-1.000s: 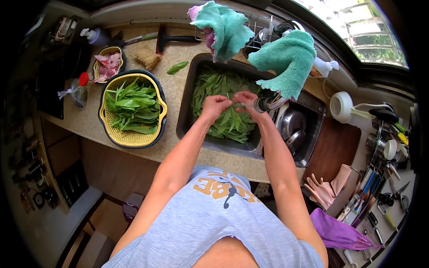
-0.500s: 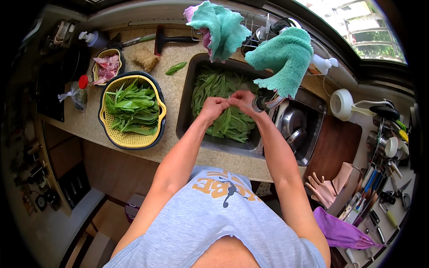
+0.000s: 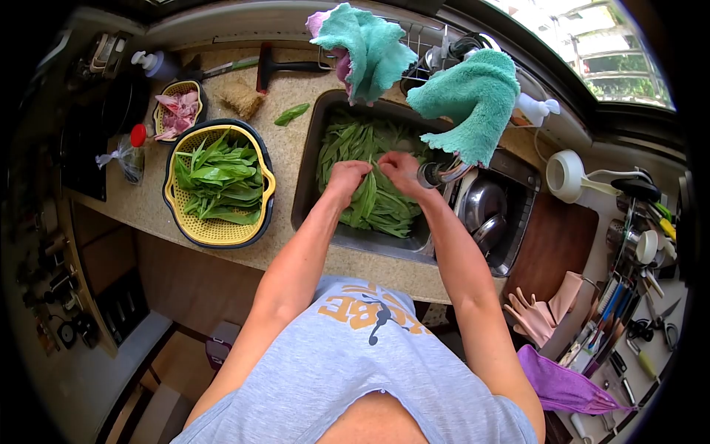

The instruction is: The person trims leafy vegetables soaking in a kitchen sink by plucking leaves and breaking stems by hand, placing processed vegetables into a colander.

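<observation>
Long green leaves [image 3: 370,205] fill the left sink basin [image 3: 313,139]. Over them, my left hand [image 3: 347,179] is closed in a pinch on a leafy stem. Close to its right, my right hand [image 3: 399,172] has its fingers drawn together beside the same greens; what they hold is too small to make out. A small gap separates the two hands. More leaves [image 3: 220,176] lie in a yellow basket [image 3: 171,194] on the counter, left of the sink.
Beside the right hand stands the faucet [image 3: 436,174], partly under a green cloth [image 3: 473,100]. Metal bowls [image 3: 485,201] sit in the right basin. Raw meat [image 3: 177,111] is in a small basket. A brown board [image 3: 558,240] and pink gloves [image 3: 534,317] lie at the right.
My hands met over the leaves half a second ago and are now slightly apart. The baskets and cloths have stayed in place.
</observation>
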The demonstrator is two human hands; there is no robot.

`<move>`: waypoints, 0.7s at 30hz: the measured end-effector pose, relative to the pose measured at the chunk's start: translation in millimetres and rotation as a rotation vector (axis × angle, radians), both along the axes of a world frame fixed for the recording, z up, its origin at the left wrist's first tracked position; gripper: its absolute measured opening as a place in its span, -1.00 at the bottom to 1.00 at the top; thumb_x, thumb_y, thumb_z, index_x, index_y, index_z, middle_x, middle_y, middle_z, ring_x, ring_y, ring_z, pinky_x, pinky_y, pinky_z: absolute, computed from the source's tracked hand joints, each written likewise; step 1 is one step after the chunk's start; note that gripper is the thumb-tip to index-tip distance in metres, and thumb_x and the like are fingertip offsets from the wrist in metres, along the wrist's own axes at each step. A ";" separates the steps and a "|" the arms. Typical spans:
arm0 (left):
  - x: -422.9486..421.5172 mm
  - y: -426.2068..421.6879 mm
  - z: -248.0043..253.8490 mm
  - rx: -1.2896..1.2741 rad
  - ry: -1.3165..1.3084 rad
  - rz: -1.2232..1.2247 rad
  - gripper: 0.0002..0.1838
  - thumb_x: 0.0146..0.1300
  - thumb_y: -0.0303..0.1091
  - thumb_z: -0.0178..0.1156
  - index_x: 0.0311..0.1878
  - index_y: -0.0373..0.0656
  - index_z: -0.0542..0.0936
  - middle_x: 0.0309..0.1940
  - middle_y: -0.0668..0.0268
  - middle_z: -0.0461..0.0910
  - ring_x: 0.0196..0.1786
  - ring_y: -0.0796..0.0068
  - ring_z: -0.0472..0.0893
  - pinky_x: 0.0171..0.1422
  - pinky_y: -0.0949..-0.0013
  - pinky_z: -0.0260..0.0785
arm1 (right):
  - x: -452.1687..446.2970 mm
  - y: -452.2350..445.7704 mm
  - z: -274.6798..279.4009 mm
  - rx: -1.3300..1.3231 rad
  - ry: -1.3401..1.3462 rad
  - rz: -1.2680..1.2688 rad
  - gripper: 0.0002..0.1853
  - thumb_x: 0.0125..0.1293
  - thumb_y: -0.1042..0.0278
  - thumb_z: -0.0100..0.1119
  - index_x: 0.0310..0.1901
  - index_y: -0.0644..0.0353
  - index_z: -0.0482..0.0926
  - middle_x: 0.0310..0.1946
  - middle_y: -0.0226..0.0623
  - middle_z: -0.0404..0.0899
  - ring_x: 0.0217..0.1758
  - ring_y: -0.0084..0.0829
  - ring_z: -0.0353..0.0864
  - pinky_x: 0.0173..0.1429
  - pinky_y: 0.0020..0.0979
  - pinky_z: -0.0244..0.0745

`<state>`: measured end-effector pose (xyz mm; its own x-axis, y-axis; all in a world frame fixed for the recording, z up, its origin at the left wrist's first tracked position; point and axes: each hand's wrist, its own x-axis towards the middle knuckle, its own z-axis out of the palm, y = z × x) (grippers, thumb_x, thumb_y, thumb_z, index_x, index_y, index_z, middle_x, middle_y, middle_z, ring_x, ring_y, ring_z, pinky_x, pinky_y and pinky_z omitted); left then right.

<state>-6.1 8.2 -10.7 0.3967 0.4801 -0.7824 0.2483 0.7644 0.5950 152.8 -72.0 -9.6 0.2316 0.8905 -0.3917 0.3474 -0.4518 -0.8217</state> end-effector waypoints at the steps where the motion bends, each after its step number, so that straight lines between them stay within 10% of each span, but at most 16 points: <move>1: -0.2 1.4 1.8 -0.047 0.016 0.044 -0.86 0.22 -0.45 0.22 -0.27 -0.33 0.68 -0.44 0.25 0.65 -0.43 0.51 0.59 -0.34 0.42 0.45 | 0.4 1.6 3.0 0.000 0.000 0.002 -0.75 0.19 0.31 0.14 -0.20 0.33 0.61 -0.42 -0.13 0.63 -0.37 -0.35 0.58 -0.22 -0.25 0.44; 15: -1.0 5.2 -16.0 -0.036 -0.021 0.282 -0.86 0.25 -0.45 0.22 -0.18 -0.31 0.65 -0.41 0.29 0.65 -0.49 0.56 0.55 -0.39 0.46 0.42 | 7.1 -19.3 -18.7 -0.051 0.545 -0.394 -0.78 0.23 0.32 0.33 -0.17 0.26 0.63 -0.45 -0.39 0.59 -0.60 -0.59 0.52 -0.59 -0.56 0.35; 21: -5.1 9.4 -17.4 -0.015 0.013 0.301 -0.82 0.27 -0.41 0.24 -0.11 -0.26 0.64 -0.45 0.40 0.59 -0.53 0.68 0.45 -0.50 0.51 0.26 | 22.0 -40.6 -40.4 0.210 0.029 -0.145 -0.65 0.24 0.31 0.24 -0.03 0.40 0.59 -0.30 -0.25 0.64 -0.27 -0.45 0.61 -0.21 -0.39 0.50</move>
<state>-11.2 17.6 -28.1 0.2283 0.5632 -0.7941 0.0168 0.8133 0.5816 174.8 -112.6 -50.0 0.3545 0.9111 -0.2101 0.2659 -0.3137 -0.9115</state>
